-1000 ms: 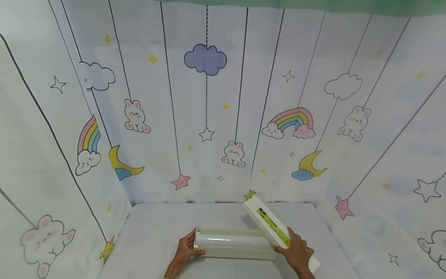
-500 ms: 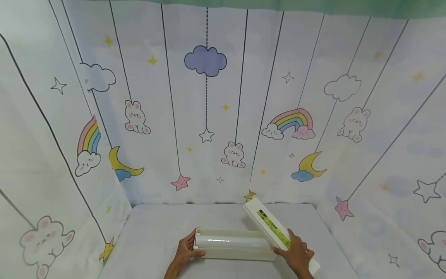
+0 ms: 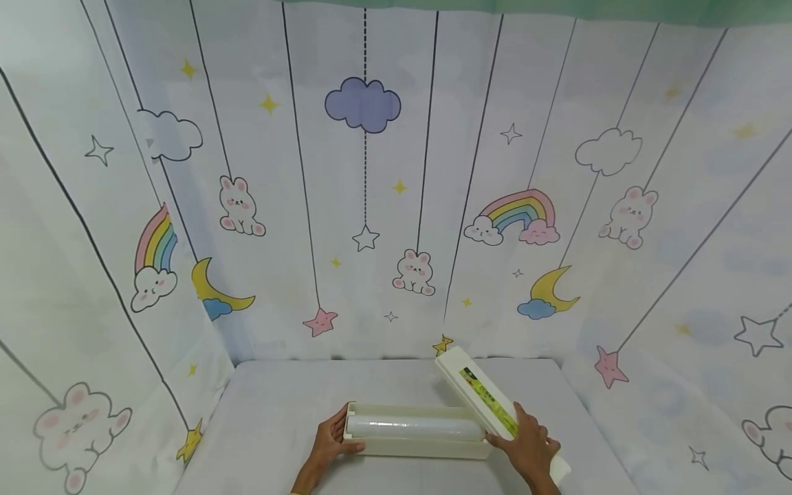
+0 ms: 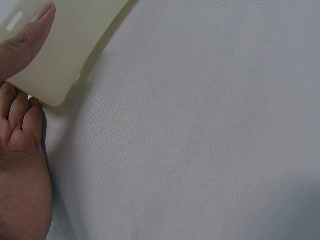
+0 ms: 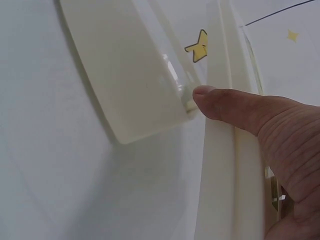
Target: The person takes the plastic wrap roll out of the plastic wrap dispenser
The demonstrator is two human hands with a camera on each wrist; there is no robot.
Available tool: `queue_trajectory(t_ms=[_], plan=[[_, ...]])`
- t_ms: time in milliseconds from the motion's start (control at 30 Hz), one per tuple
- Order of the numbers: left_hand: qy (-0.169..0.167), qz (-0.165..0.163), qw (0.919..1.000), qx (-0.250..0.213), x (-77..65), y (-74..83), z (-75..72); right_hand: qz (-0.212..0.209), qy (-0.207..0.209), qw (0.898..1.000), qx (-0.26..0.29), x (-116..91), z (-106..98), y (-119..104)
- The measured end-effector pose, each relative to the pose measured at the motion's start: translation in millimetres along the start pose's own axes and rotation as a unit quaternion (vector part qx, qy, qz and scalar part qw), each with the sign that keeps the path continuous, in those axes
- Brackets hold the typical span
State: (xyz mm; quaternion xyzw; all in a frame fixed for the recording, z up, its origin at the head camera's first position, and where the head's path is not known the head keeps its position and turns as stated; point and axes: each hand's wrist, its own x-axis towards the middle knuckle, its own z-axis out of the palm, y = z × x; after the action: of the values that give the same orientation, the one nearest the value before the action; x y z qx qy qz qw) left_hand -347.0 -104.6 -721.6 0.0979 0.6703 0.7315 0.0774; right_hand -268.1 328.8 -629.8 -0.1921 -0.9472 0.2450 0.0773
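Note:
A long cream plastic box (image 3: 427, 449) lies on the white-covered table, its top side uncovered. Inside it is a shiny roll of cling film (image 3: 408, 427). My left hand (image 3: 326, 443) grips the box's left end, with the thumb on the front wall (image 4: 75, 45) and the fingers curled at the end. In my right hand (image 3: 529, 443) is the box's lid (image 3: 452, 362), a long white cover with a yellow-green label. The lid slants over the box's right end, tilted on its long edge in the right wrist view. My right thumb (image 5: 225, 104) presses its inner side; the other fingers are mostly hidden.
A white cloth covers the table (image 3: 278, 385). White curtains (image 3: 371, 172) printed with rabbits, clouds, stars and rainbows stand close around its back and sides.
The lid and my right hand have shifted very slightly to the right. My left hand and the box have stayed in place.

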Motion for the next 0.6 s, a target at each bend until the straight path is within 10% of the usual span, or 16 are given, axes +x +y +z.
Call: queue_trajectory(t_ms=[600], plan=[[-0.009, 0.026, 0.9996, 0.005, -0.5, -0.1, 0.3, -0.002, 0.004, 1.000, 0.005, 0.2, -4.3, 4.7]])
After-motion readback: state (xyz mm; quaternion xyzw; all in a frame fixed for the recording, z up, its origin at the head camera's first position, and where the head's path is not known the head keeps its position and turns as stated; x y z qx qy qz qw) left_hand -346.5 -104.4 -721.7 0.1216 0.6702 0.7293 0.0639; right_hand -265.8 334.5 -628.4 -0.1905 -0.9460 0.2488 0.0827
